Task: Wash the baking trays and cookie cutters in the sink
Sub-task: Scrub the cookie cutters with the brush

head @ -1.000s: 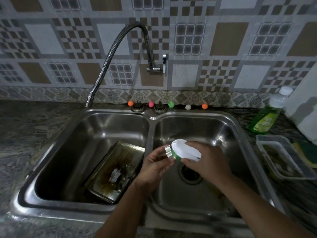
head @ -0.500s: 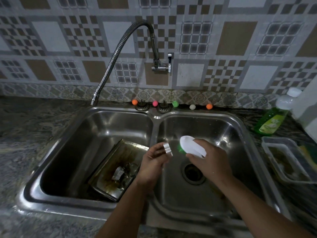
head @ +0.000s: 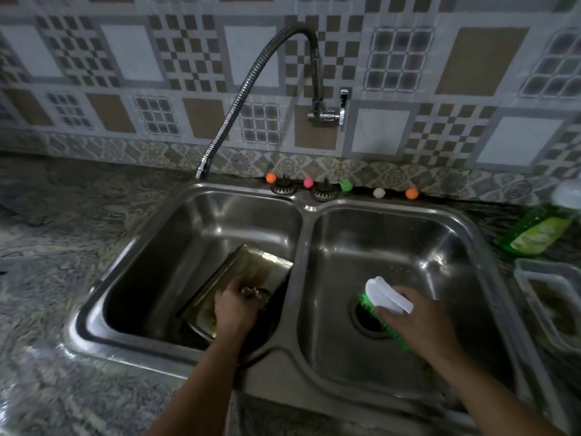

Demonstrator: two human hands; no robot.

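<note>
A greasy metal baking tray leans tilted in the left basin of the steel double sink. My left hand is down on the tray, its fingertips curled round a small metal cookie cutter. Over the drain of the right basin, my right hand grips a scrub brush with a white handle and green bristles. The tray's lower part is hidden under my left hand and arm.
A flexible faucet hose arches from the tiled wall and ends over the left basin's back edge. A green dish soap bottle and a clear plastic container sit on the counter at the right. Small coloured balls line the sink's back rim.
My left hand has moved from beside the brush, over the right basin, down into the left basin onto the tray. The brush and right hand have dropped lower, towards the drain.
</note>
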